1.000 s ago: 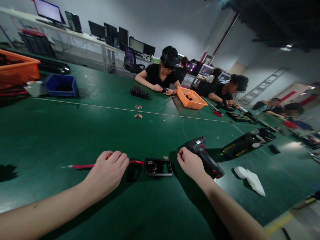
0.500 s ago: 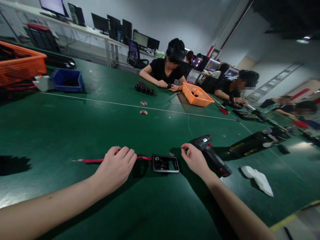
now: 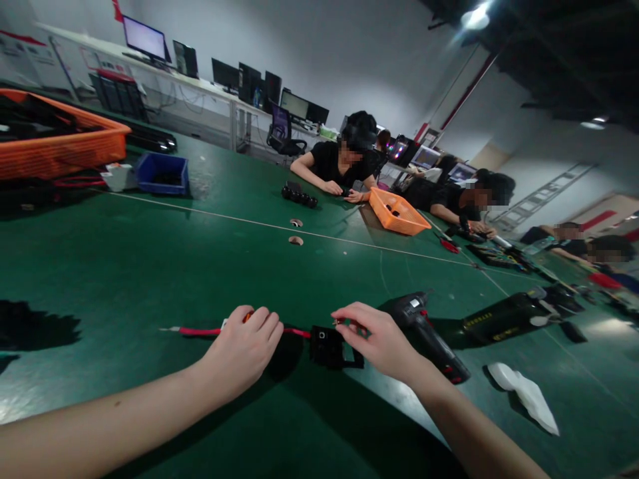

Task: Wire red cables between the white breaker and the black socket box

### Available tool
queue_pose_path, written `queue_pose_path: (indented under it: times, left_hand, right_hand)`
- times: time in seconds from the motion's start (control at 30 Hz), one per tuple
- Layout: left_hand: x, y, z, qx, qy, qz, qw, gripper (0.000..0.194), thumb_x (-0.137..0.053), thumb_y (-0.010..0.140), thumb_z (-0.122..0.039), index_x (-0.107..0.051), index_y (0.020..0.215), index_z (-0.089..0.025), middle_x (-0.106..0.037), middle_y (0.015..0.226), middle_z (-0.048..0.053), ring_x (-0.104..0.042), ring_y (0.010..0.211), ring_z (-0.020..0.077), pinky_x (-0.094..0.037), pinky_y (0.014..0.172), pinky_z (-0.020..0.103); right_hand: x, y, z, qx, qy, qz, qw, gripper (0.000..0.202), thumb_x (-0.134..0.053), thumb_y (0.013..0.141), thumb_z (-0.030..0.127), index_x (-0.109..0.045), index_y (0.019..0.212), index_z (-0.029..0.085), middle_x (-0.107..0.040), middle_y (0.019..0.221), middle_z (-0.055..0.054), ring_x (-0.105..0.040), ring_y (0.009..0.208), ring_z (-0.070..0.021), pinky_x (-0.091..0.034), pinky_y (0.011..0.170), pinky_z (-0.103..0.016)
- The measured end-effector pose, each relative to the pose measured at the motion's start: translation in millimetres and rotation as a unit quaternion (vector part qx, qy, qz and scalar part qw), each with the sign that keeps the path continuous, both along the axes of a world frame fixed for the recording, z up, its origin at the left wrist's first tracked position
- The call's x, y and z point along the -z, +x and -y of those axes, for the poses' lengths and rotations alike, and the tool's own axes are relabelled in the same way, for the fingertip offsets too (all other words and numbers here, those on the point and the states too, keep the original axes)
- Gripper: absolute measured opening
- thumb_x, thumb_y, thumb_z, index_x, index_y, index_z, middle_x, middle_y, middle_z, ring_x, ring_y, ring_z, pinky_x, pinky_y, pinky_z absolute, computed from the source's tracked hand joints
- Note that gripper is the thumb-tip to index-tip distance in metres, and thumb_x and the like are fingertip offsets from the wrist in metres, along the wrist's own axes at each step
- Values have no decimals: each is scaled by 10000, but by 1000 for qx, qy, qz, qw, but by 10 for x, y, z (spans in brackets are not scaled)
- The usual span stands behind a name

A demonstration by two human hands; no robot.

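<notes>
My left hand (image 3: 244, 349) is closed around a red cable (image 3: 200, 331), with a bit of orange showing between the fingers. The cable's bare silvery end points left; its other end runs right into a small black housing (image 3: 327, 346) with a rectangular opening, lying on the green table. Over the housing's right side, my right hand (image 3: 377, 336) pinches a tiny shiny piece between thumb and forefinger, too small to name. Just beyond that hand lies a black electric screwdriver (image 3: 424, 326) with red details, on its side.
A white crumpled piece (image 3: 524, 392) and a black cylinder (image 3: 504, 316) lie at right. Far left are an orange basket (image 3: 64, 156) and a blue bin (image 3: 162, 176). Across the table, co-workers sit behind another orange basket (image 3: 399, 216).
My right hand has moved left, from beside the housing to above its right part. The left hand keeps its hold on the cable. The whole view has shifted slightly down and right.
</notes>
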State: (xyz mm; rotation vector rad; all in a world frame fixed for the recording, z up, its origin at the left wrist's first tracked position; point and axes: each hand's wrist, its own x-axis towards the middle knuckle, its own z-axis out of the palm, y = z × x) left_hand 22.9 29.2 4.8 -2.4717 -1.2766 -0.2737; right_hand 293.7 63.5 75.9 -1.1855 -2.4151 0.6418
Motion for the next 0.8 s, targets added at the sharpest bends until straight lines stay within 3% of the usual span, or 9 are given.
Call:
queue_pose_path:
  times: [0.17,0.3,0.43,0.8]
  left_hand:
    - [-11,9,-1,2,-3,-4,1000,185,-587,882,-185,-714,1014,-162,-677,991,102,-572,915,265,-413,817,439]
    - [-5,7,-1,4,4,-1,1000,149,-577,896,-185,-702,975,-163,-663,957,96,-567,891,255,-404,796,426]
    - [-2,1,3,6,8,2,1000,158,-578,891,-175,-705,985,-162,-670,966,93,-573,900,255,-403,808,430]
    - [8,5,-10,1,6,-4,1000,166,-577,880,-175,-708,981,-166,-678,968,80,-580,892,256,-421,792,434]
  right_hand:
    - [97,-114,10,-13,23,32,999,183,-580,974,314,-685,1076,205,-702,937,-39,-588,691,-126,-474,672,-258]
    - [186,-117,14,-39,39,55,997,182,-562,985,295,-706,1052,206,-722,948,-46,-633,766,-145,-489,711,-264]
    - [180,-128,27,-53,50,43,996,195,-550,995,280,-722,1060,212,-721,1020,-62,-663,903,-171,-509,804,-284]
    - [161,-153,52,-31,44,64,996,154,-600,964,239,-737,1028,214,-697,985,-47,-653,838,-157,-494,702,-252]
